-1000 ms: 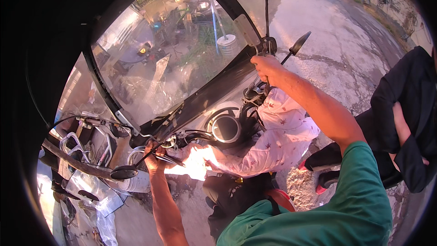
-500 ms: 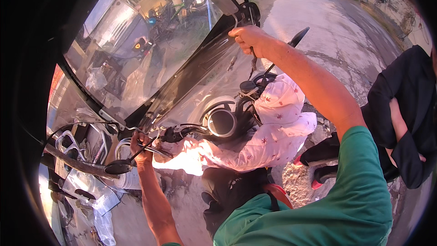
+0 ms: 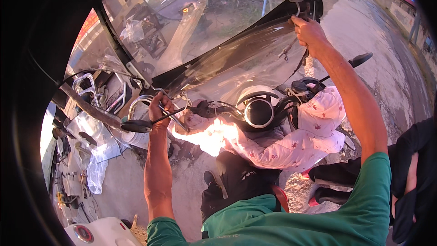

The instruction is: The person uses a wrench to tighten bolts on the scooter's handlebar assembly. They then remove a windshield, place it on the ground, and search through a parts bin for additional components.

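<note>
A clear windshield (image 3: pixel 200 13) with a black frame stands in front of a motorbike's handlebar (image 3: pixel 223 108). My left hand (image 3: pixel 160 107) is closed around a thin metal rod at the frame's lower left corner, beside the stem of the left mirror (image 3: pixel 136 125). Farther up and to the right, my right hand (image 3: pixel 311 33) grips a bent metal rod (image 3: pixel 298 9) at the frame's other corner. A metal fitting (image 3: pixel 285 51) hangs beside that hand. Below, a pink quilted cover (image 3: pixel 282 151) with leaf prints drapes over the handlebar around the round gauge (image 3: pixel 259 112).
The right mirror (image 3: pixel 361 59) sticks out under my right forearm. A person in dark clothes (image 3: pixel 409 155) is close by at the right. Metal tubes (image 3: pixel 86 84), plastic sheets and parts lie at the left. A white vehicle body (image 3: pixel 102 233) shows at the lower left.
My view has turned, so the windshield and motorbike appear farther right. Both hands keep their grips on the rods. The white vehicle body has come into sight.
</note>
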A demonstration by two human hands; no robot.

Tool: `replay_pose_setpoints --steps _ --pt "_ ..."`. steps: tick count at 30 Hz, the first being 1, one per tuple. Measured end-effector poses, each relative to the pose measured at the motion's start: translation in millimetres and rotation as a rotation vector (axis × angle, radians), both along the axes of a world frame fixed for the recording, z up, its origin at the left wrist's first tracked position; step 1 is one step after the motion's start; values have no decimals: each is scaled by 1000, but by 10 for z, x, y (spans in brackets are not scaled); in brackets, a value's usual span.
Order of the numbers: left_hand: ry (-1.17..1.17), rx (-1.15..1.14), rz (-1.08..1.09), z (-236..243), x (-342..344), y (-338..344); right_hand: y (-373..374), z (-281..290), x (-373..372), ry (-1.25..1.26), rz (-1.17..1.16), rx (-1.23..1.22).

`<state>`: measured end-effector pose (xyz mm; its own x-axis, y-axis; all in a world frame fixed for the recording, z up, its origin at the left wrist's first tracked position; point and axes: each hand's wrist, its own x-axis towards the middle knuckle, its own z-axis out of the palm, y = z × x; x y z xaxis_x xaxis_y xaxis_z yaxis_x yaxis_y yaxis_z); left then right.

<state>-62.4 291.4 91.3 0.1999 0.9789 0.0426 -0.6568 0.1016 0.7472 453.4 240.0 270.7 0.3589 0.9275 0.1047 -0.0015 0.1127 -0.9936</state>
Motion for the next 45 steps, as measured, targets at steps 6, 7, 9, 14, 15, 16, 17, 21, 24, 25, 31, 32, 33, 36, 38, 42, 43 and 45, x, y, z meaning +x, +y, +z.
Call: replay_pose_setpoints --steps 6,7,9,14,15,16,17,21,24,25,31,32,33,36,38,42,43,45 --pt "26 -14 74 140 -133 69 73 100 -297 22 30 73" --pt "29 -5 85 155 -197 76 93 141 -366 10 58 85" --pt "20 -14 101 155 -332 72 124 224 -488 -9 101 111" --pt "7 -35 148 119 -653 60 234 442 -820 -139 123 210" --pt "-2 -30 156 102 -705 68 246 474 -883 -145 155 234" --pt "-5 -15 142 80 -762 74 253 498 -949 -147 191 257" --pt "1 -15 157 57 -824 82 266 528 -1018 -151 192 256" --pt "-25 -22 162 -144 -1055 48 295 554 -1312 -304 210 353" --pt "-97 -59 152 -318 -1179 -35 306 559 -1494 -318 242 335" --pt "-120 -56 165 -364 -1195 -58 316 553 -1562 -384 217 341" --pt "-47 -159 480 -536 -1166 -282 388 510 -1886 -386 268 248" --pt "-111 -195 439 -555 -1186 -301 418 498 -1929 -394 285 239" --pt "-89 -134 389 -599 -1195 -327 450 481 -1970 -416 306 252" --pt "-76 -195 447 -764 -1291 -325 551 401 -2072 -489 309 225" --pt "-69 -232 438 -914 -1369 -322 633 340 -2135 -505 320 169" --pt "13 -405 541 -1168 -1483 -306 844 198 -2296 -554 330 95" --pt "-3 -401 533 -1201 -1507 -303 904 162 -2335 -572 326 70" --pt "-28 -417 513 -1276 -1537 -326 1018 63 -2410 -573 344 47"
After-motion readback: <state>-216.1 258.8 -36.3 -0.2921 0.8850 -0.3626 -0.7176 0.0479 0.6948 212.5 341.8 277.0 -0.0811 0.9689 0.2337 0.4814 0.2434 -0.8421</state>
